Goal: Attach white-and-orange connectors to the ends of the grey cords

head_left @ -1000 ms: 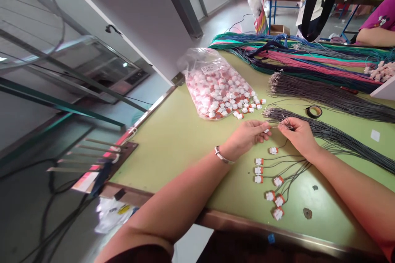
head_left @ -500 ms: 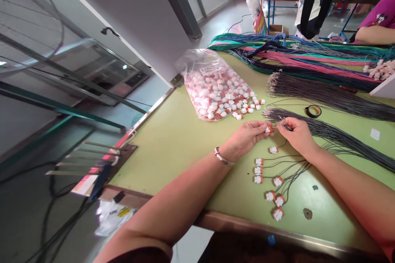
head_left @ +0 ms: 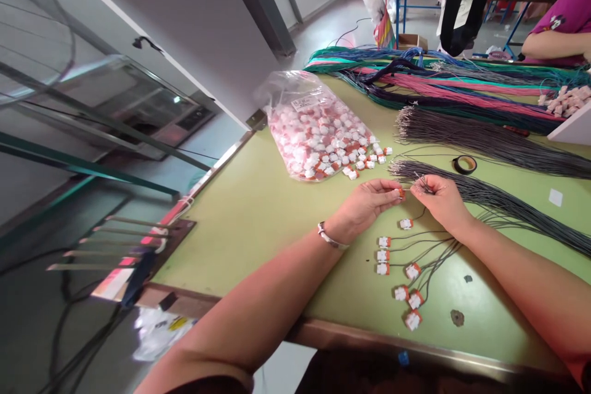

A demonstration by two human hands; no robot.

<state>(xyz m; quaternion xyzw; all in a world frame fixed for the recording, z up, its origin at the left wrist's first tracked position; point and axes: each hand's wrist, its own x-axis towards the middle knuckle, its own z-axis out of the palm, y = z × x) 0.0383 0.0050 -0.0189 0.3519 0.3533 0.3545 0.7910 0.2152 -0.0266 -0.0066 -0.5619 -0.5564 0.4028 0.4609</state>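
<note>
Green table (head_left: pixel 258 209), left clear; hands (head_left: pixel 369 200) pinch connector (head_left: pixel 401 193).

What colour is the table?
The table is light green, seen clearly in the head view.

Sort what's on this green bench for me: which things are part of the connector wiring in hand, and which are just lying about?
In hand:
left hand pinching a small white-and-orange plastic connector
right hand holding thin dark wire ends
finished wired connectors
clear bag of connectors
grey wire bundle

Lying about:
black tape roll
coloured wire bundles
white paper scrap
</note>
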